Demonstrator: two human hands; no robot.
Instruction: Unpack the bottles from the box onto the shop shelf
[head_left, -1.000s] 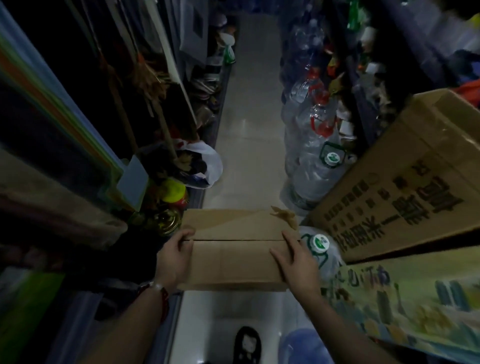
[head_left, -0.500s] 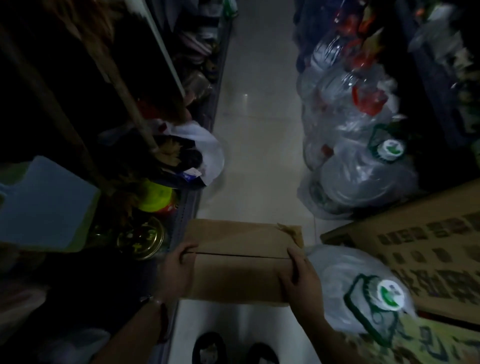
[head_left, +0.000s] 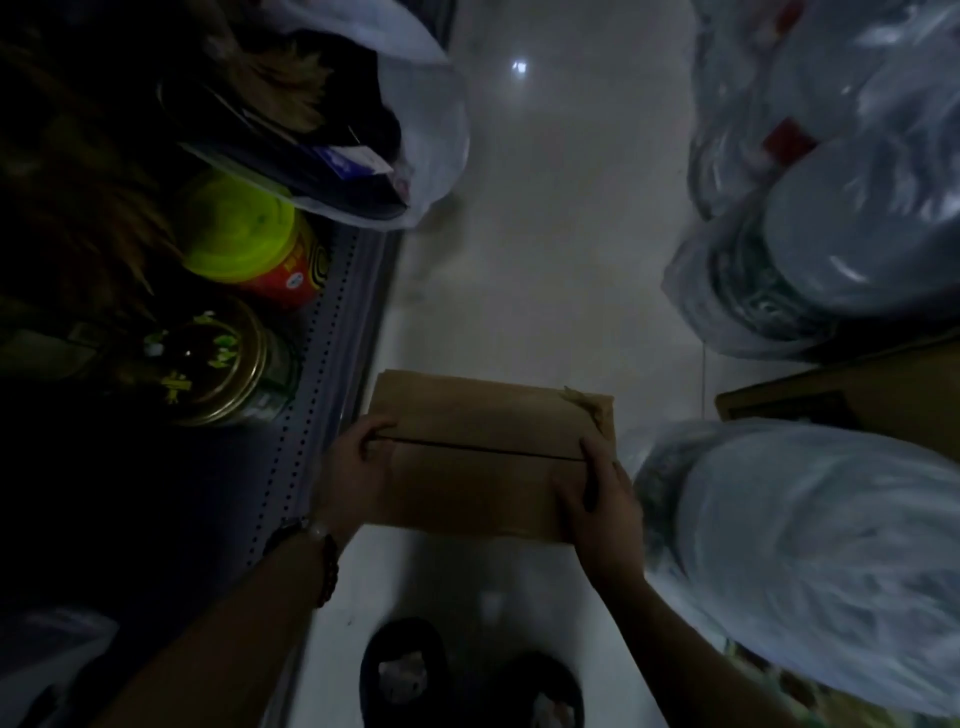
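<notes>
over the last second the view tips down and the box (head_left: 488, 457) sinks toward the floor (head_left: 545, 260) beside the shelf (head_left: 332, 322). left hand (head_left: 353, 473) and right hand (head_left: 597, 499) clasp its ends, fingers curled; flaps closed, so unpacking hasn't begun.

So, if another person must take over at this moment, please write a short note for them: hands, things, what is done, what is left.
Left hand: grips the left end of the closed brown cardboard box.
Right hand: grips its right end.
Box: held over the pale floor, beside the grey perforated metal shelf; flaps shut.
Done: box is at the shelf.
Left: open the box, move the bottles onto the shelf. No bottles from the box are visible yet.
</notes>
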